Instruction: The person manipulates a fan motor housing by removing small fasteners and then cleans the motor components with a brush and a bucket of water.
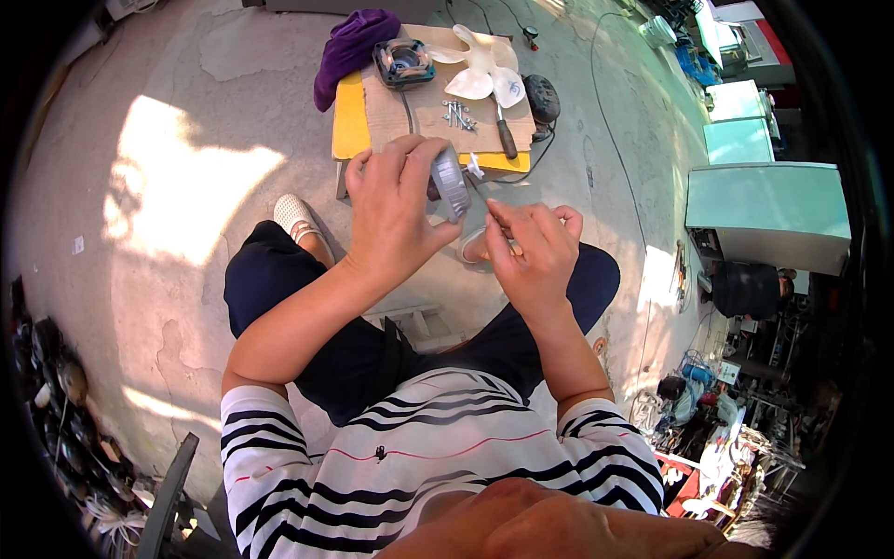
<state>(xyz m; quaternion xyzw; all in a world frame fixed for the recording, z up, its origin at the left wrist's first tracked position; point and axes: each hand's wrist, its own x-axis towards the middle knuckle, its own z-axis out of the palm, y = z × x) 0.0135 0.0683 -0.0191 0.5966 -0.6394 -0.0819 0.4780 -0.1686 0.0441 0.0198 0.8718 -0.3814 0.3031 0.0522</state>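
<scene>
My left hand [396,191] is wrapped round a grey metal motor cover [451,184] with a ribbed face, held up in front of the low table. A small white plastic piece [474,166] sticks out beside the cover, on its right. In my right hand [535,247] a thin dark rod [479,191] is pinched between thumb and fingers, its tip pointing up towards the cover. Whether the tip touches the cover I cannot tell. On the table lie a motor stator [403,61], a white fan blade [480,70], several screws [458,115] and a dark-handled screwdriver [506,135].
Cardboard [428,130] covers the low yellow-edged table [350,121]. A purple cloth [349,51] hangs over its far left corner, a rounded black object [541,98] sits at its right. A cable [605,102] crosses the floor. Clutter [717,419] and pale green cabinets [768,205] line the right.
</scene>
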